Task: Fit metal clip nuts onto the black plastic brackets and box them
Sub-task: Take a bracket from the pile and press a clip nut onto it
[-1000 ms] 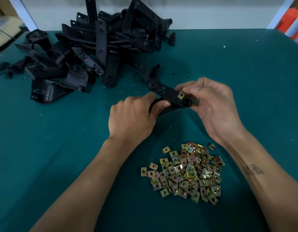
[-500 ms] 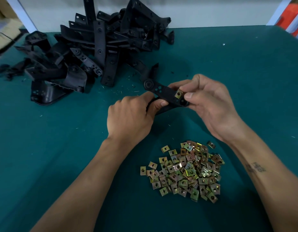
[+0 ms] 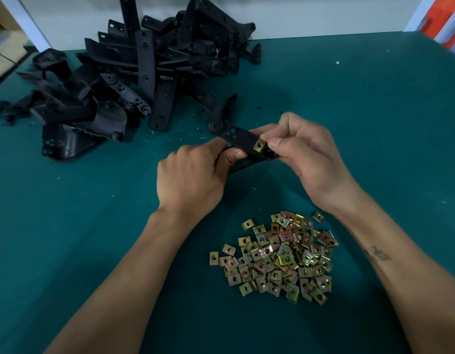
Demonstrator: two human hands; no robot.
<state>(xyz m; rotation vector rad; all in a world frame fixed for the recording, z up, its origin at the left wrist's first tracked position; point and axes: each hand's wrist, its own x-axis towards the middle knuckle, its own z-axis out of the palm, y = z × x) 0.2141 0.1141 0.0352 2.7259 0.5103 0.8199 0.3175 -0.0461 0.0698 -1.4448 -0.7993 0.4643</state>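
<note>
while left hand (image 3: 189,178) grips bracket (image 3: 243,139) | right hand (image 3: 307,159) pinches clip nut (image 3: 259,146) on it

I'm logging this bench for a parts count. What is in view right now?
held bracket: one, black, above the table centre, gripped by both hands
clip nut: one, brass-coloured, on the held bracket's right end
nut pile: many, brass-coloured, loose on the near table
bracket heap: many, black, far left of the table
table: one, teal
left hand: grips the held bracket's near part
right hand: pinches the clip nut end
</note>
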